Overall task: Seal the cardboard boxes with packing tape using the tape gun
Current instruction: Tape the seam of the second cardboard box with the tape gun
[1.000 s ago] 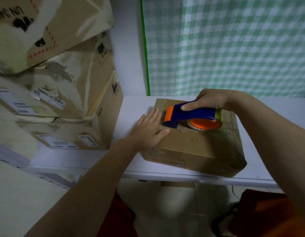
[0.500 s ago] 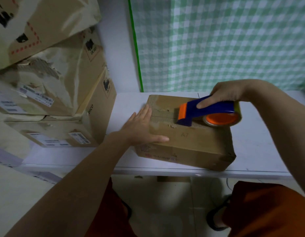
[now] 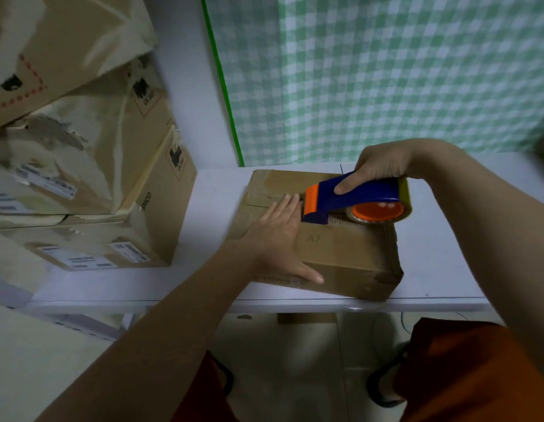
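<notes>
The right hand [image 3: 381, 167] has its grip wrapped round the blue body of the tape gun [image 3: 356, 199], thumb along the near side and fingers curled over the top. The gun's orange front end sits just left of that grip, and its orange-cored tape roll [image 3: 378, 212] hangs directly under it, both resting on the top of the cardboard box [image 3: 346, 254]. The box lies below and to the left of the grip, on the white desk [image 3: 441, 260], marked "A7" on its top face.

The left hand [image 3: 279, 239] lies flat on the box's left half, its grip spread, fingertips touching the gun's orange nose and thumb over the near edge.

Compared with half a second ago, the gun has shifted back toward the left hand: its nose, then clear of the fingers, now meets them. The left hand has slid a little farther onto the lid.

Left of both hands, well apart, stacked boxes [image 3: 91, 166] stand on the desk; a green checked curtain [image 3: 386, 77] hangs behind.
</notes>
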Tool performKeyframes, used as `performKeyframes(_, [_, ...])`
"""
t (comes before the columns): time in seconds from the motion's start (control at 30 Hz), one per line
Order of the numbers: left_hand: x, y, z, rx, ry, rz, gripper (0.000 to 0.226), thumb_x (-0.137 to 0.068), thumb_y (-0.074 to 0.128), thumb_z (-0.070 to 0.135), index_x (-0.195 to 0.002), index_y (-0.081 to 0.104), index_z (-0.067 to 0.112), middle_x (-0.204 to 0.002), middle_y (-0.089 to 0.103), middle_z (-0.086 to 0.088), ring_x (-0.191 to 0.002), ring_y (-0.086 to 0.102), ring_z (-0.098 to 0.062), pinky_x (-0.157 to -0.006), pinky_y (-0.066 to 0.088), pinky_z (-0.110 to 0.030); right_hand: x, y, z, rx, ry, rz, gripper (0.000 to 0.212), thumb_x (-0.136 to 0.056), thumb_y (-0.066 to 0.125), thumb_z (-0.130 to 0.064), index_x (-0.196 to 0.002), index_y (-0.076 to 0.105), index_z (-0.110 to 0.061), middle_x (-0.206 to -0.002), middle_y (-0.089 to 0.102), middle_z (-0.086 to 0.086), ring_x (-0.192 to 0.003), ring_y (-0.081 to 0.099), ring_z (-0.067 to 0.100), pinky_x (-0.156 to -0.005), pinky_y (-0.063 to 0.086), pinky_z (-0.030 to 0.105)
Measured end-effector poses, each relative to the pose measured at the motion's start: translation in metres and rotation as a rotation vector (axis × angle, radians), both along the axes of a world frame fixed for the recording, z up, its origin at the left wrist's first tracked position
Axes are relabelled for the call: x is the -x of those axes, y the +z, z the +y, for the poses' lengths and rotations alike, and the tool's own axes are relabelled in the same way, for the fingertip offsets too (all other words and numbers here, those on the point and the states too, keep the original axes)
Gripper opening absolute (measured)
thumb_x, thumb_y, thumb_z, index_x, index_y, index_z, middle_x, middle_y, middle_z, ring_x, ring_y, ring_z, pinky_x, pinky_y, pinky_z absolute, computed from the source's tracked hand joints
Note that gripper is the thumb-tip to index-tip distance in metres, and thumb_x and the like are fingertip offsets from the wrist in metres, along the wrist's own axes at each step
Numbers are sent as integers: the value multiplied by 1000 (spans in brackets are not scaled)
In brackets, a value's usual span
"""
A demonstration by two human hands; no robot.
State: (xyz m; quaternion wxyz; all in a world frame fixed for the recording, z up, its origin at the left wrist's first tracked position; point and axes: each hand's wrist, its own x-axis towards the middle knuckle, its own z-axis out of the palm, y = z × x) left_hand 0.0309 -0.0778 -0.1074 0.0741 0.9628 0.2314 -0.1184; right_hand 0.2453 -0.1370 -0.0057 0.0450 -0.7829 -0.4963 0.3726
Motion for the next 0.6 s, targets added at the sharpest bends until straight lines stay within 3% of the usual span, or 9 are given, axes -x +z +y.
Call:
performKeyframes(0.17, [-1, 0, -2, -28, 16, -23, 141, -59, 49, 91, -148, -22, 8, -156, -27, -6, -142, -26, -18, -114, -15, -33, -4, -4, -3, -10, -15, 8, 61, -61, 66, -64, -85, 67, -8, -76, 69, 9, -66, 64, 22, -63, 49, 28])
performKeyframes(0.37, [0, 3, -6, -18, 52, 4, 137, -62, 52, 87, -149, -21, 11, -156, -28, -4, -142, -26, -17, -108, -17, -31, -24, 0, -21, 24, -12, -37, 64, -66, 69, -61, -93, 68, -2, -76, 70, 9, -65, 65, 23, -61, 50, 28])
performKeyframes(0.43, [0, 3, -6, -2, 65, 20, 138, -61, 53, 87, -149, -21, 11, -155, -29, -4, -142, -26, -17, -110, -16, -32, -43, 7, -39, 54, -50, -38, 80, -50, 77, -69, -95, 68, -3, -75, 73, 9, -65, 68, 23, -57, 51, 27])
performKeyframes(0.5, [-4, 2, -5, 7, 81, 26, 140, -60, 54, 88, -149, -22, 11, -155, -29, -4, -142, -27, -16, -113, -14, -33, -58, 9, -55, 71, -68, -35, 102, -20, 77, -78, -92, 68, -7, -76, 74, 9, -66, 71, 24, -53, 52, 26])
performKeyframes(0.53, [-6, 3, -5, 10, 87, 30, 140, -59, 55, 87, -149, -22, 11, -156, -29, -4, -142, -27, -16, -113, -14, -33, -62, 6, -58, 68, -65, -31, 105, -17, 76, -80, -92, 68, -7, -76, 74, 9, -67, 71, 24, -53, 52, 27])
performKeyframes(0.6, [-10, 8, -8, 20, 102, 45, 140, -60, 59, 84, -148, -22, 11, -155, -29, -3, -142, -27, -17, -111, -14, -33, -63, 0, -58, 40, -71, -33, 87, -40, 75, -73, -94, 68, -5, -79, 73, 11, -69, 70, 26, -56, 52, 28])
